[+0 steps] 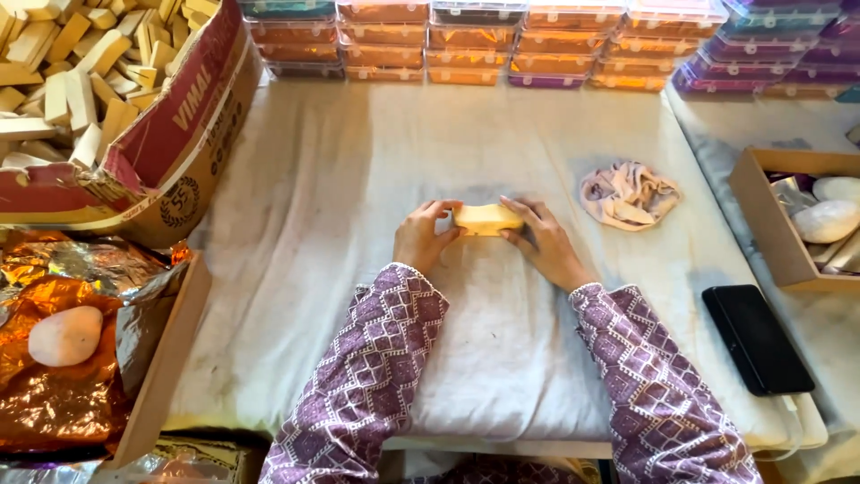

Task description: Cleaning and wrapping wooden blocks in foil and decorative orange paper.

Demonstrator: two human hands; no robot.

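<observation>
Both forearms, in purple patterned sleeves, enter from 6 o'clock and converge toward the centre of the cloth point(358, 179) that covers the table. The left hand point(423, 237) lies knuckles-up at 9 o'clock of the block point(486, 219), its fingers curled narrowly around that end. The right hand point(545, 242) lies at 3 o'clock of the block, fingers extended over the far end and thumb tucked beneath, so the pale yellow block is gripped between the two hands just above the cloth. A crumpled rag point(627, 194) rests at 3 o'clock of the hands, apart from them. A black phone point(757, 338) lies at 4 o'clock, near the table's edge. A cardboard box point(170, 134) filled with similar pale blocks stands at 10 o'clock. Stacked trays point(537, 40) line the far edge at 12 o'clock. A smaller box point(761, 220) holding white ovals sits at far 3 o'clock. At 8 o'clock, a white oval point(65, 336) lies on orange foil point(54, 394).
</observation>
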